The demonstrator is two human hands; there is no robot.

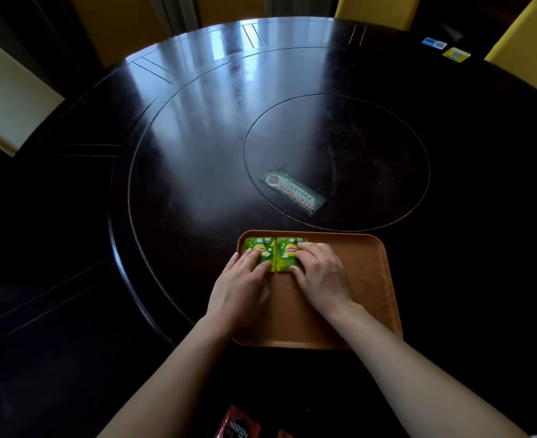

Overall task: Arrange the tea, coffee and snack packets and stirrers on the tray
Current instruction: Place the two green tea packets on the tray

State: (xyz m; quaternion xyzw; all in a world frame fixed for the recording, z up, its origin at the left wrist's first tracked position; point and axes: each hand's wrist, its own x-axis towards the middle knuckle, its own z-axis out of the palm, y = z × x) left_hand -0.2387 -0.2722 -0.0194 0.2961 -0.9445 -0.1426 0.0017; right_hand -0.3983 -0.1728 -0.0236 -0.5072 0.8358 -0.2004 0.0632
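— Since only one view from the head is given, what can be said to be done so far?

— Two green tea packets, the left tea packet point(258, 252) and the right tea packet point(289, 253), are laid flat side by side in the far left corner of the tray point(349, 279). Their edges are touching or nearly so. The rest of the tray is bare, so only a small part of the job is judged to be done.

— What is left?

— A red coffee packet point(240, 425) is seen on the bench point(102, 248) at the near edge, off the tray. No stirrers or snack packets can be made out.

— How are the hands held?

— The left hand point(245, 286) is pressed flat on the left tea packet, and the right hand point(319, 273) on the right one. Each grip is spread apart, fingers resting on top, with nothing clamped.

— How do the tea packets look?

— Thin, shiny and square, with a red and yellow label.
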